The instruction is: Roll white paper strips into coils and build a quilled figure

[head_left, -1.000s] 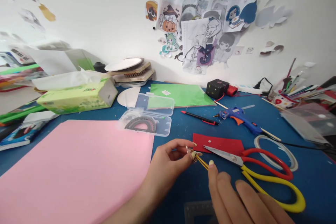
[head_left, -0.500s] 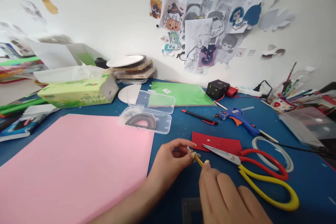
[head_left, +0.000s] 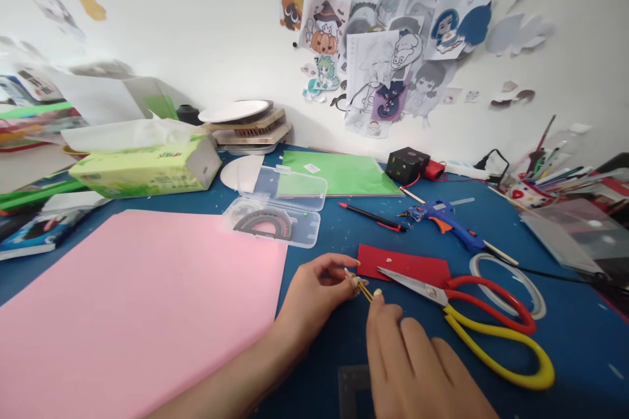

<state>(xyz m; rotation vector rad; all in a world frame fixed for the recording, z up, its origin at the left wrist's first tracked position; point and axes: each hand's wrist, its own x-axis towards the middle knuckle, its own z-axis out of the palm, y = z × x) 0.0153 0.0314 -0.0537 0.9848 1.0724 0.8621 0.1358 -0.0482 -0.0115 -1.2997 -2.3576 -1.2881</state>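
Between the thumb and fingers of my left hand is the pale, clear-looking head of a small two-pronged gold hairpin. My right hand pinches the lower ends of its thin prongs, fingers curled together. Both hands hover low over the blue tabletop. Just beyond the hairpin lies a red strip of card. Scissors with one red and one yellow handle rest beside it, their blade tips overlapping the card. The fine detail of the hairpin's head is too small to tell.
Pink sheet covers the left. Behind it sit an open clear case with a protractor, green sheets and a tissue box. Rightward lie a pen, a blue glue gun with a cord, and a tape roll.
Both hands have shifted slightly left, still holding the hairpin. The whole view has moved a little; the things on the table stay in their places.
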